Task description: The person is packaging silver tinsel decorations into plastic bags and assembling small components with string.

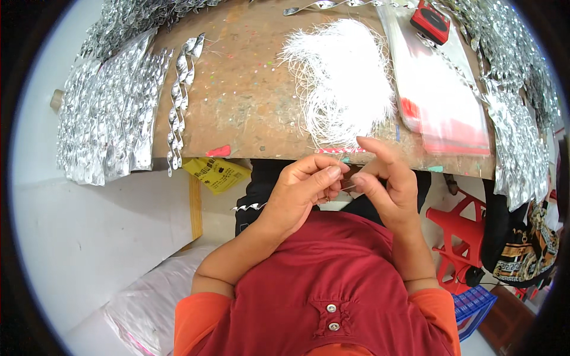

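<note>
Head view: left hand [303,190] and right hand [386,184] meet just below the desk [249,101] edge, fingertips pinched on a thin white thread [346,187], barely visible. The white thread bundle [341,77] lies above on the desk.

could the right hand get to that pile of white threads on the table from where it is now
Probably yes. The right hand is at the table's near edge, pinching a thin thread with the left hand, and the pile of white threads lies just beyond it on the wooden table, with nothing between them.
</note>
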`<state>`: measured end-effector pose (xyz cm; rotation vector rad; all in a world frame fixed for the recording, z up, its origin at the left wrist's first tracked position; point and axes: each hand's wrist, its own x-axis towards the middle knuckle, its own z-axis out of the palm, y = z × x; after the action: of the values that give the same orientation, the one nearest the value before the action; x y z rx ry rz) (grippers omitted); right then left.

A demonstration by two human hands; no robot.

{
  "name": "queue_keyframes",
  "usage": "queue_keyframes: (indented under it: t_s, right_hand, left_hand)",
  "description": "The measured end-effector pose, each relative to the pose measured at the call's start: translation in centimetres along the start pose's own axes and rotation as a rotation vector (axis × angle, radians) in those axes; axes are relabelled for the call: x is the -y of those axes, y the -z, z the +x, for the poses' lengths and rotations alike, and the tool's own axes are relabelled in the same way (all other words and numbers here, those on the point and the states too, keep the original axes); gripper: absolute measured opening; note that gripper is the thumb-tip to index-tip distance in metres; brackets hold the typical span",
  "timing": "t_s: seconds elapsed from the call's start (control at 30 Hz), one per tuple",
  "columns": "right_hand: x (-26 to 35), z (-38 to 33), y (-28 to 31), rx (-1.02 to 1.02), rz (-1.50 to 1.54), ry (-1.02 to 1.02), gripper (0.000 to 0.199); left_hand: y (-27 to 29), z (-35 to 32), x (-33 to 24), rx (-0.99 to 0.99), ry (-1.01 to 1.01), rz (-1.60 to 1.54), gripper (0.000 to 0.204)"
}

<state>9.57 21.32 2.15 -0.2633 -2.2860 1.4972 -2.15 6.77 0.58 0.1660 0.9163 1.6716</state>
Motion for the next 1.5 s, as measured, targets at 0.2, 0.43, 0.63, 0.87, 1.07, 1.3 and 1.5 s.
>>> queue_keyframes:
  t_s: [0.2, 0.43, 0.63, 0.87, 1.07, 1.3, 1.5]
  right_hand:
    - [1.5, -0.1, -0.1, 0.084, 0.237, -0.077, 0.052]
    - [1.3, -0.3, -0.2, 0.069, 0.273, -0.078, 0.054]
    - [1.2, -0.4, -0.6, 0.082, 0.257, -0.081, 0.055]
    - [0.6, -0.6, -1.1, 0.008, 0.285, -0.120, 0.055]
    - [0.7, -0.6, -1.0, -0.040, 0.206, -0.192, 0.050]
    - [0.8, -0.9, -0.4, -0.075, 0.239, -0.160, 0.051]
    - [0.4, -1.6, 0.1, -0.050, 0.351, -0.179, 0.053]
  left_hand:
    - [0.4, 0.2, -0.7, -0.063, -0.024, -0.177, 0.019]
    - [1.3, -0.1, -0.9, 0.036, 0.012, -0.204, 0.018]
    - [-0.5, -0.3, -0.3, -0.079, -0.146, 0.217, 0.015]
    - [-0.7, 0.1, 0.8, -0.058, -0.423, 0.563, 0.012]
    - [-0.9, -0.8, 0.8, -0.020, -0.167, 0.578, 0.013]
    - [-0.5, -0.8, 1.5, -0.032, -0.297, 0.577, 0.013]
    - [-0.4, -0.8, 1.5, -0.049, -0.304, 0.618, 0.013]
